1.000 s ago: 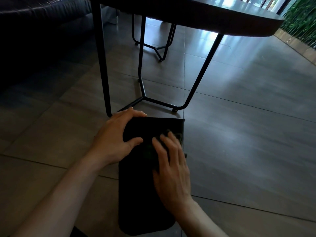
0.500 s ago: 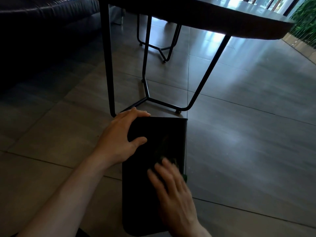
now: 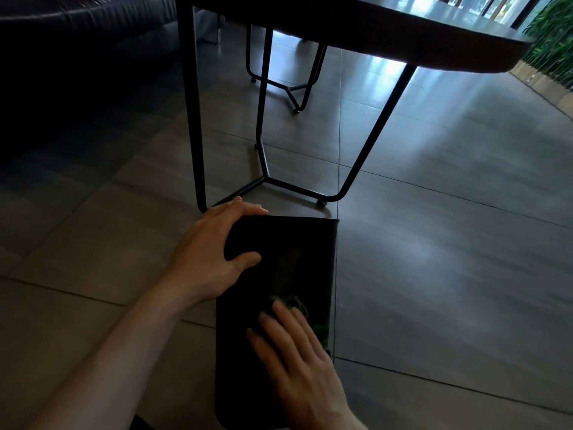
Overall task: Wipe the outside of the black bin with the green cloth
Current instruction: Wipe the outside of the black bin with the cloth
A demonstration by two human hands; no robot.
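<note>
One table leg (image 3: 194, 119) (beside bin (image 3: 288, 243))

A single head-worn camera looks forward and steeply down, close over the black bin (image 3: 279, 274) lying on the tiled floor (image 3: 434, 259). Its wide angle also takes in the bench (image 3: 372, 35) ahead and plants (image 3: 555, 35) far right.

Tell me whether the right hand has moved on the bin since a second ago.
Yes. The right hand slid the green cloth along the black bin, away from the left hand.
</note>
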